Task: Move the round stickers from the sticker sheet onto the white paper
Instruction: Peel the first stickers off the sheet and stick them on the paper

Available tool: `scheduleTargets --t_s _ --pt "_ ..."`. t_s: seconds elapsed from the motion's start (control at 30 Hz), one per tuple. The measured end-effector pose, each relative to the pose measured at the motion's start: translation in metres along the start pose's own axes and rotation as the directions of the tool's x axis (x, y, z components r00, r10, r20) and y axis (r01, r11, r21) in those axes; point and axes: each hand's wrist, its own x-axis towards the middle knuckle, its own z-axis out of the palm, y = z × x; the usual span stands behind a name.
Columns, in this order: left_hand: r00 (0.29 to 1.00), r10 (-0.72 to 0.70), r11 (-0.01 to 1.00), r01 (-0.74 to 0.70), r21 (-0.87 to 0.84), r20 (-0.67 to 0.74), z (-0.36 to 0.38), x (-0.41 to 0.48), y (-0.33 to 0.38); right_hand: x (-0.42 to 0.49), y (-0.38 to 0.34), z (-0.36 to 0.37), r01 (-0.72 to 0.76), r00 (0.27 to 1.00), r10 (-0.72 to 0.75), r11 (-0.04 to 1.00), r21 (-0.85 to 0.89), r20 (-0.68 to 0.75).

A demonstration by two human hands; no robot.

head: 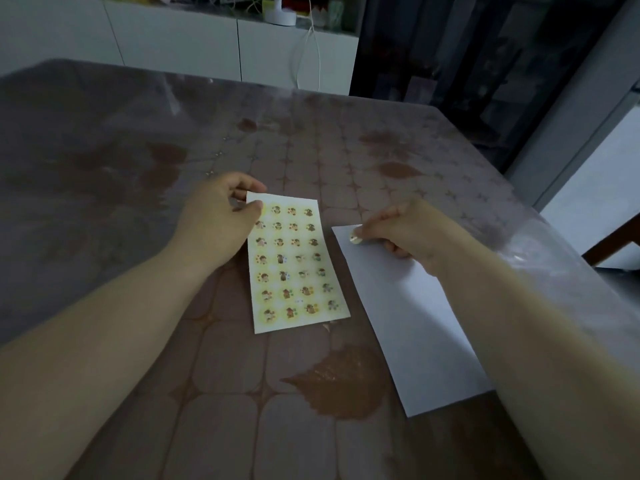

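Left hand (pixel 221 216): pinched the top-left corner of the sticker sheet (pixel 296 265).
Right hand (pixel 405 233): pinched one round sticker (pixel 355 240) over the white paper (pixel 408 323), at its top corner.
Sticker sheet: pale yellow, four columns of round prints, too small to read; lay on the table (pixel 242 393), just left of the white paper.
Surroundings: white cabinet (pixel 173 39) stood behind the table.

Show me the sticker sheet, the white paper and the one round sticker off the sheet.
sticker sheet (pixel 298 268), head view, middle of the sheet.
white paper (pixel 408 327), head view, its bare middle.
round sticker (pixel 355 240), head view, its face, at the paper's far corner.
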Motion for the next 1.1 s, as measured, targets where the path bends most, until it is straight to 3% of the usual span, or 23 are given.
scheduleTargets --t_s 0.4,0.77,0.97,1.1 --pt "0.997 -0.008 0.998 0.013 -0.066 0.078 0.007 -0.003 -0.004 0.011 0.014 0.005 0.045 0.998 -0.043 0.998 0.032 -0.047" --pt "0.994 -0.002 0.991 0.017 -0.133 0.107 0.009 -0.008 0.001 0.009 0.009 0.011 0.109 0.985 -0.134 0.970 -0.216 -0.107" --pt "0.992 0.000 0.986 0.021 -0.165 0.124 0.008 -0.009 0.000 0.013 0.015 0.015 0.119 0.981 -0.149 0.968 -0.219 -0.127" --pt "0.992 0.005 0.987 0.016 -0.158 0.129 0.008 -0.009 0.001 0.014 0.015 0.016 0.181 0.943 -0.243 0.948 -0.261 -0.228"
